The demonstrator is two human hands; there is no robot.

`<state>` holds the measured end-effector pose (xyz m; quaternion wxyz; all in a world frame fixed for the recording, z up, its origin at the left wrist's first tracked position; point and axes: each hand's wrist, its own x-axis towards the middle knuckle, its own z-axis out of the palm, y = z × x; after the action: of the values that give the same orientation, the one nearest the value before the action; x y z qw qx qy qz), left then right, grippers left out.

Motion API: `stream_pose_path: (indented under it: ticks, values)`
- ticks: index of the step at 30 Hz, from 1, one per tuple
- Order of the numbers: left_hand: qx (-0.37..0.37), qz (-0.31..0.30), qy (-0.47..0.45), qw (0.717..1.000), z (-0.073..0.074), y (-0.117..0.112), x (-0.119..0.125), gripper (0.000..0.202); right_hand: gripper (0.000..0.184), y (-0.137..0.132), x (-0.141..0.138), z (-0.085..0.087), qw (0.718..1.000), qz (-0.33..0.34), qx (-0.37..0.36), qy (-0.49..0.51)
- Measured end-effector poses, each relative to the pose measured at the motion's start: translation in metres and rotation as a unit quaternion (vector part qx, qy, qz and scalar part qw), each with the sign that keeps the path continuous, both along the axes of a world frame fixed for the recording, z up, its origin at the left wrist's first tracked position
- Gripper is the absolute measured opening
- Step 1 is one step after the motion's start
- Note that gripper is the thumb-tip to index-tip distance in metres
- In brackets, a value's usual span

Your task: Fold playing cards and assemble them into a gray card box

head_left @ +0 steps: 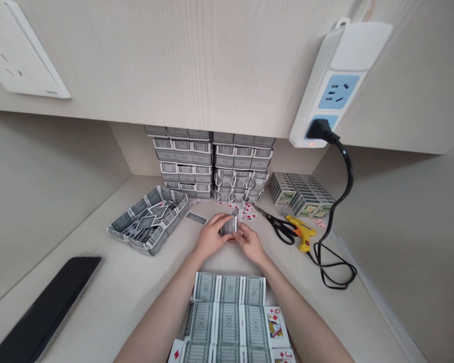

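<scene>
Between my two hands, over the middle of the desk, is a grey-backed playing card (pixel 229 226), possibly more than one, standing on edge. My left hand (pixel 213 236) grips it from the left, thumb in front and fingers behind. At its right edge, the fingers of my right hand (pixel 248 241) are closed on it too. Just behind lie loose playing cards (pixel 245 213), some face up with red pips. Closer to me, between my forearms, a panel of joined playing cards (pixel 229 317) shows mostly backs, with a few red-suited faces at its sides.
Left stands a card-built tray (pixel 151 247) holding loose cards. Stacked card-built trays (pixel 187 174) line the back, beside packed card decks (pixel 306 194). Scissors (pixel 282 228) and a yellow glue gun (pixel 304 233) lie right, near a black cable (pixel 336 285). A black flat object (pixel 49 307) rests left.
</scene>
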<state>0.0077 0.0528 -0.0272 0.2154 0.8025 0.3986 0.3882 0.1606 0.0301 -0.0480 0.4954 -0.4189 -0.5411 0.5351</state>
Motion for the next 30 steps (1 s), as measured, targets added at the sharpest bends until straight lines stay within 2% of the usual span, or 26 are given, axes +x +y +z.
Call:
stream_pose_path:
  ticks: [5,10,13,18,22,25,28,30]
  values:
    - [-0.002,0.009,0.002,1.0,-0.005,0.002,0.0,0.049,0.042,0.001,-0.001,-0.002,0.999,0.027,0.004,0.029]
    - [-0.017,0.005,-0.003,1.0,-0.007,0.005,0.0,0.049,0.037,0.003,-0.001,-0.006,1.0,0.007,-0.001,0.019]
    - [-0.032,-0.004,-0.038,0.999,-0.007,0.008,0.0,0.048,0.034,0.003,-0.002,-0.005,1.0,-0.007,-0.013,0.016]
    - [-0.107,0.034,-0.14,0.984,-0.007,0.013,0.001,0.04,0.027,0.004,-0.001,0.001,0.999,0.002,-0.031,0.018]
    - [-0.165,0.045,-0.099,0.98,-0.008,0.012,0.003,0.026,0.027,0.004,-0.001,0.004,0.999,0.032,-0.038,0.011]
    - [-0.175,0.037,-0.079,0.981,-0.008,0.009,0.005,0.033,0.033,0.001,-0.004,0.005,0.999,0.033,-0.042,0.001]
    - [-0.2,0.021,-0.097,0.975,-0.007,0.007,0.007,0.039,0.04,-0.003,-0.007,0.007,0.998,0.036,-0.047,0.0]
    - [-0.229,0.005,-0.112,0.967,-0.007,0.006,0.008,0.041,0.039,-0.005,-0.008,0.009,0.998,0.045,-0.049,0.0]
